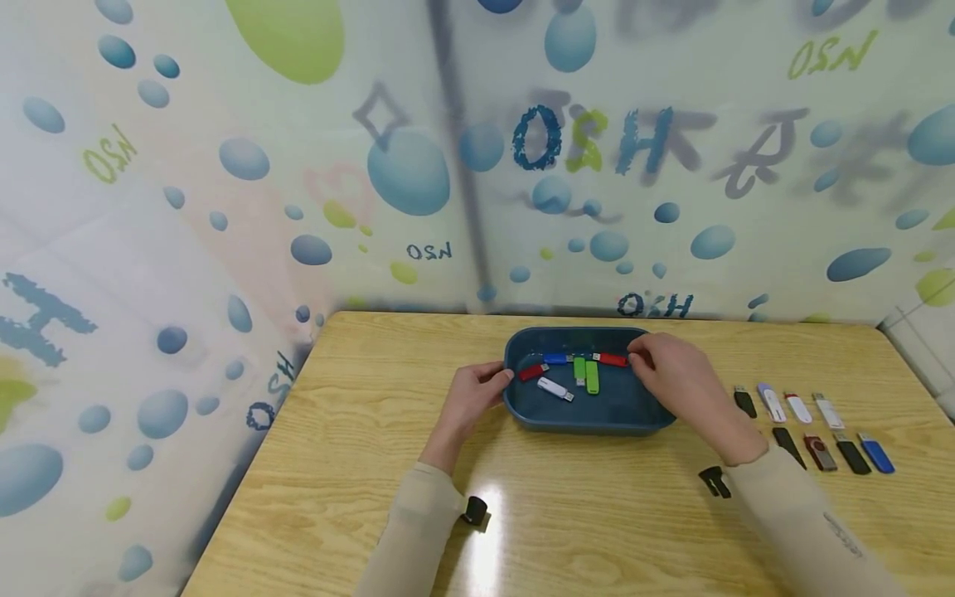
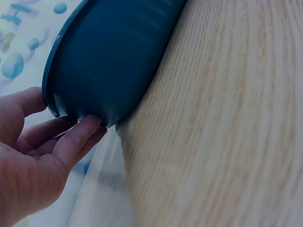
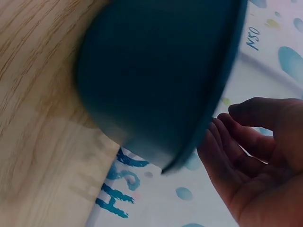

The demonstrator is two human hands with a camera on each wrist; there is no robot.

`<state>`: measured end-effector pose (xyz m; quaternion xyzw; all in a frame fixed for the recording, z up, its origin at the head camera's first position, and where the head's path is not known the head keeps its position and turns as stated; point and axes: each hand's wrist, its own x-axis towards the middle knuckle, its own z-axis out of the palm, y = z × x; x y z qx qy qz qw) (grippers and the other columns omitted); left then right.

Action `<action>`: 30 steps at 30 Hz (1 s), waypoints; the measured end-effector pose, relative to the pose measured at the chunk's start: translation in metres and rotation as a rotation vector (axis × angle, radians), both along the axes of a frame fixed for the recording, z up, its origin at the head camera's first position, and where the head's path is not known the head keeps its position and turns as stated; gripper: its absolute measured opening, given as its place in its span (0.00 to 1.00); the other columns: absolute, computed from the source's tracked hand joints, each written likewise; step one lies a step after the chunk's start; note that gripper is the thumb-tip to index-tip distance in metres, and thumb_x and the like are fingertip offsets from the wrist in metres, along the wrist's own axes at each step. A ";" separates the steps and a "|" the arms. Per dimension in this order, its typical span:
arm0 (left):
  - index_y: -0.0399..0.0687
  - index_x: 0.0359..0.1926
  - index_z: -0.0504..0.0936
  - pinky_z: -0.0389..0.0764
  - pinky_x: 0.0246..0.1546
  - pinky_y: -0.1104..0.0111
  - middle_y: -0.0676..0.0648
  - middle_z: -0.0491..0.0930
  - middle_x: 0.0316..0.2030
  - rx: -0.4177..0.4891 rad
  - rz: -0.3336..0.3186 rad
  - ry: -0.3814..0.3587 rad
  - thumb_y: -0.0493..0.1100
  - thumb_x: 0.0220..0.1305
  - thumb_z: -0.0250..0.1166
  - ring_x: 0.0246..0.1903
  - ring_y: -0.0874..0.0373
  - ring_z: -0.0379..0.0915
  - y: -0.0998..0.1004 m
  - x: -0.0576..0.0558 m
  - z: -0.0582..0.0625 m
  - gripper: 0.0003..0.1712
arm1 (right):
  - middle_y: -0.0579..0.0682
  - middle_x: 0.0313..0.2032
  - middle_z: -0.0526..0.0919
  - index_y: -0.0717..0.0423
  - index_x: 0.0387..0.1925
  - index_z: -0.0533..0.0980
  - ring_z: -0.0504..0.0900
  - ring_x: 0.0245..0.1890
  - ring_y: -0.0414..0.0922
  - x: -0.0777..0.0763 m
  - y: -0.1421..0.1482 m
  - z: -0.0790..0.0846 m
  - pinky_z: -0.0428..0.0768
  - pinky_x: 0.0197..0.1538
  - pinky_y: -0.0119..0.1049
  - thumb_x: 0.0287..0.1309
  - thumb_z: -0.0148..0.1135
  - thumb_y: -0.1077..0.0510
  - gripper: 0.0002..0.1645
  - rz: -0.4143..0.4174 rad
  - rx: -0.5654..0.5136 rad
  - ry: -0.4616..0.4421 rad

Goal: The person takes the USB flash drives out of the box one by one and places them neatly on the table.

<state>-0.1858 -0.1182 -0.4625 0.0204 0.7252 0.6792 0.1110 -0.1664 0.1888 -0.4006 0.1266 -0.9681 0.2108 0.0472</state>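
Observation:
A dark blue tray [image 1: 597, 428] with rounded corners stands on the wooden table. Inside lie several USB sticks: a white one [image 1: 554, 388], a blue one [image 1: 555, 359], two green ones side by side and two red ones. My left hand [image 1: 477, 388] grips the tray's left end, thumb at the rim and fingers against the outer wall, as the left wrist view shows. Over the tray's right end is my right hand [image 1: 675, 373], fingers loosely bent close to a red USB stick [image 1: 613, 360]. The right wrist view shows nothing between its thumb [image 3: 246, 111] and fingers.
Right of the tray, several more USB sticks lie in two rows, among them a blue one [image 1: 876, 454], a dark red one [image 1: 821, 453] and a black one [image 1: 744, 401]. A printed curtain [image 1: 507, 232] hangs right behind the table's [image 1: 358, 414] back edge.

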 end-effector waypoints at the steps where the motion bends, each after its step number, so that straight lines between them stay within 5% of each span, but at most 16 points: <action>1: 0.27 0.64 0.78 0.86 0.52 0.58 0.30 0.81 0.57 -0.001 0.000 0.001 0.38 0.75 0.61 0.53 0.39 0.83 0.000 0.000 0.000 0.23 | 0.61 0.41 0.85 0.66 0.47 0.83 0.82 0.36 0.53 -0.002 -0.002 -0.001 0.84 0.38 0.52 0.70 0.62 0.62 0.11 0.004 0.000 -0.007; 22: 0.27 0.63 0.78 0.87 0.50 0.61 0.29 0.82 0.56 -0.006 0.003 0.001 0.37 0.75 0.61 0.52 0.39 0.83 0.000 -0.001 -0.001 0.22 | 0.62 0.46 0.85 0.67 0.50 0.83 0.82 0.44 0.55 -0.037 -0.024 -0.028 0.84 0.52 0.54 0.69 0.64 0.61 0.14 0.043 0.111 -0.133; 30: 0.27 0.63 0.79 0.87 0.49 0.61 0.31 0.83 0.55 -0.005 0.002 0.003 0.37 0.75 0.62 0.51 0.40 0.84 0.000 0.000 0.000 0.22 | 0.61 0.45 0.85 0.67 0.51 0.83 0.82 0.43 0.54 -0.045 -0.027 -0.036 0.84 0.49 0.52 0.69 0.64 0.62 0.14 0.096 0.161 -0.131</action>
